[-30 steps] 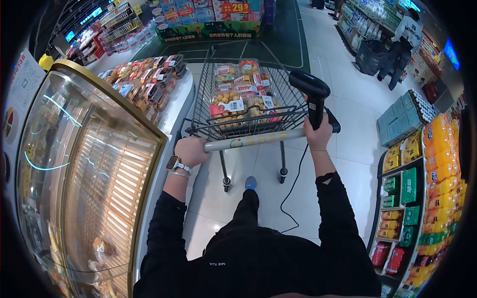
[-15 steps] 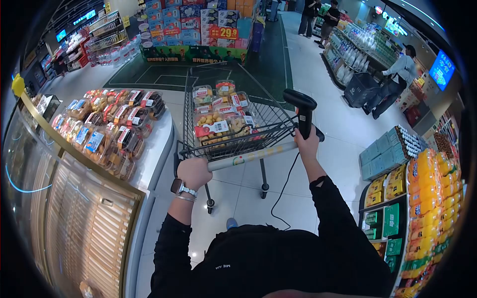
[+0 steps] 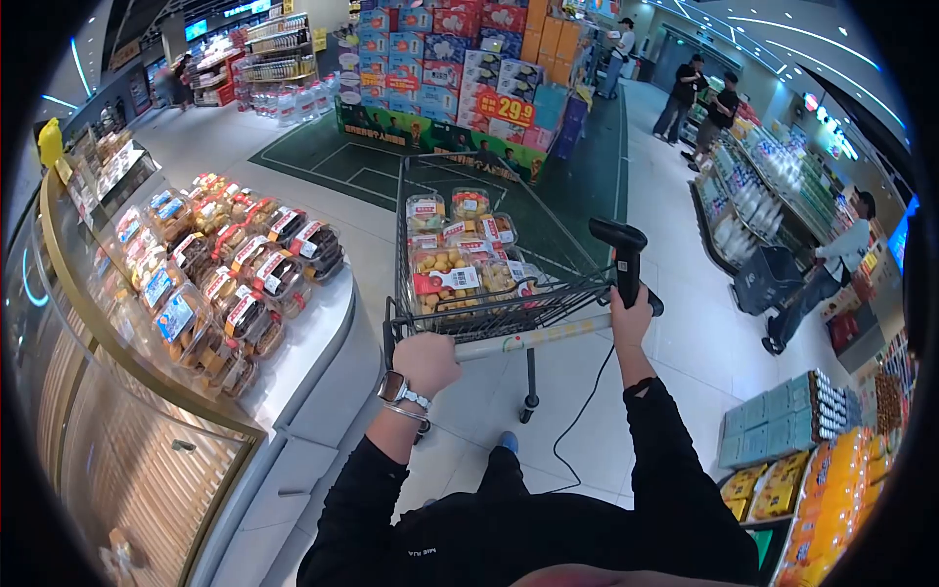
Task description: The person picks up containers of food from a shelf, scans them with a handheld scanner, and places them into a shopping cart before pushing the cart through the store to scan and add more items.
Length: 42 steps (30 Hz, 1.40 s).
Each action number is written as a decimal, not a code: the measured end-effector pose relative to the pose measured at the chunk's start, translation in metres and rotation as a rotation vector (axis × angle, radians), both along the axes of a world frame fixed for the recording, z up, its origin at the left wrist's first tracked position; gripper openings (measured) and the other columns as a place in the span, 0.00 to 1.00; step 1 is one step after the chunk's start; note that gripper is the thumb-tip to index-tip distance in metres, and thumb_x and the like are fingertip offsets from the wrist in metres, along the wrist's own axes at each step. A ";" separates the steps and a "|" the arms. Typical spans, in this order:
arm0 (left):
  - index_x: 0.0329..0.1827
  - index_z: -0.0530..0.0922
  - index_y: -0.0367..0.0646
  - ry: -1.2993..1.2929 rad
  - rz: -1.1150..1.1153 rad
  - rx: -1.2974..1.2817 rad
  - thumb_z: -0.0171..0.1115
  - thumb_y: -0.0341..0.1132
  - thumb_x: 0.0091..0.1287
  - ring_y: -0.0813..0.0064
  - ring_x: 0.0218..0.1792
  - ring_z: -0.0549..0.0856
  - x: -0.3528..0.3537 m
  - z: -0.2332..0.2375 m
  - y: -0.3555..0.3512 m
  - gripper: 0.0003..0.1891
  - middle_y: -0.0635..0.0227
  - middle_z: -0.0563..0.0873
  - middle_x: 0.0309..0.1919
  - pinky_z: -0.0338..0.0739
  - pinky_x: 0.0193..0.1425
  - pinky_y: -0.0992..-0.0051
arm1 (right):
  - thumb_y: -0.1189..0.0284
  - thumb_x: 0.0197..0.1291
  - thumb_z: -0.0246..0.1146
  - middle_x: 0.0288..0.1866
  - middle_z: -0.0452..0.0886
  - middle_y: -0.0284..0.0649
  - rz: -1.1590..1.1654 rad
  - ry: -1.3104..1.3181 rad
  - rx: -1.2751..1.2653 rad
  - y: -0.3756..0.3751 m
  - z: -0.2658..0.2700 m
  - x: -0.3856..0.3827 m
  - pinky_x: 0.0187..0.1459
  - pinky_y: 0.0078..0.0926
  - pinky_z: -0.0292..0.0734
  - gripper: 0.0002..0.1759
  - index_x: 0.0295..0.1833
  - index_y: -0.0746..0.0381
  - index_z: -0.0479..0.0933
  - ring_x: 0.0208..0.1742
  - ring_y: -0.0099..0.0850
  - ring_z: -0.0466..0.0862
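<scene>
My left hand (image 3: 426, 362), with a watch on the wrist, is wrapped round the left end of the cart handle (image 3: 533, 338). Around the grip of a black handheld scanner (image 3: 618, 238), my right hand (image 3: 631, 311) is closed, close to the handle's right end. A cable hangs from the scanner toward the floor. Inside the wire shopping cart (image 3: 402, 245) lie several clear plastic packs of food (image 3: 446, 279) with red and white labels.
At left, a counter (image 3: 323, 338) holds many packed baked goods (image 3: 230, 284). Stacked boxes (image 3: 440, 68) stand ahead. At right are drink bottles (image 3: 831, 499), cartons (image 3: 768, 421), shelves (image 3: 753, 196) and a person (image 3: 822, 274) with a dark basket (image 3: 768, 277). More people (image 3: 685, 93) stand farther back.
The view has tilted and shifted, so the cart, boxes and people sit lower and farther right in the frame. One of my legs now shows. Both hands keep their holds.
</scene>
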<state>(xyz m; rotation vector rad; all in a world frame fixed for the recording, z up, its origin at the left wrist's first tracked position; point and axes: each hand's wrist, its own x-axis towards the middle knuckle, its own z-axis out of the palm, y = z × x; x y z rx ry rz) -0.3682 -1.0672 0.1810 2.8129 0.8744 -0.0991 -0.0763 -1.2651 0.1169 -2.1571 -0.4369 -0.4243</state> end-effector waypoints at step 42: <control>0.47 0.67 0.35 -0.302 0.268 -0.327 0.61 0.38 0.53 0.56 0.36 0.85 0.520 -0.038 0.350 0.21 0.53 0.84 0.32 0.79 0.41 0.62 | 0.70 0.55 0.64 0.42 0.81 0.38 0.835 0.686 0.362 0.525 0.011 0.370 0.49 0.24 0.67 0.21 0.53 0.65 0.71 0.42 0.25 0.77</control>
